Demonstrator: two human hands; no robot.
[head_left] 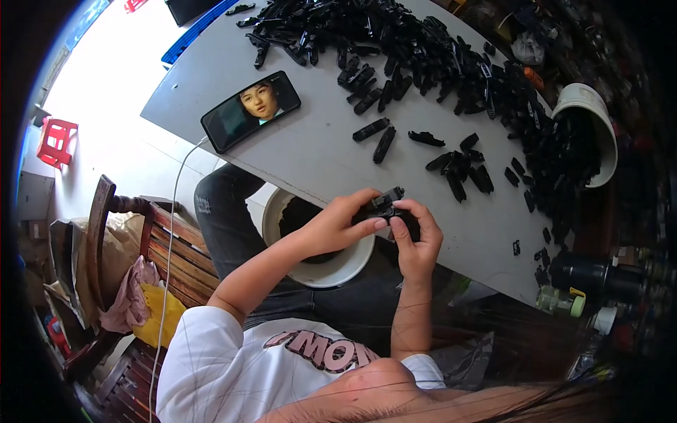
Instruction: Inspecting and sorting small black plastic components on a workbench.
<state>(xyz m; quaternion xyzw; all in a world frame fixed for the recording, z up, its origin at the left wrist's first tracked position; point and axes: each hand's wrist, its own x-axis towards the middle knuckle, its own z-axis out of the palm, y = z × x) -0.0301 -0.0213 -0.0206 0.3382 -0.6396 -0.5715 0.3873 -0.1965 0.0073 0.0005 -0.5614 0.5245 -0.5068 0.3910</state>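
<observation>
Both hands meet just over the table's near edge, above a white bucket (338,275) with black pieces in it. My left hand (350,217) has its fingers and thumb closed round a small black plastic part (384,200). From the other side my right hand (418,238) pinches at the same part, or one pressed against it; the fingers hide which. On the grey table (317,141) beyond lie loose black plastic parts (383,144), and a dense heap of similar parts (423,49) spreads along the far side.
A phone (252,111) with a lit screen lies at the table's left, its white cable (174,204) hanging down. At the right, a tipped white bucket (606,141) spills black parts. A bottle (557,302) stands near the right edge. A wooden chair (183,247) is at my left.
</observation>
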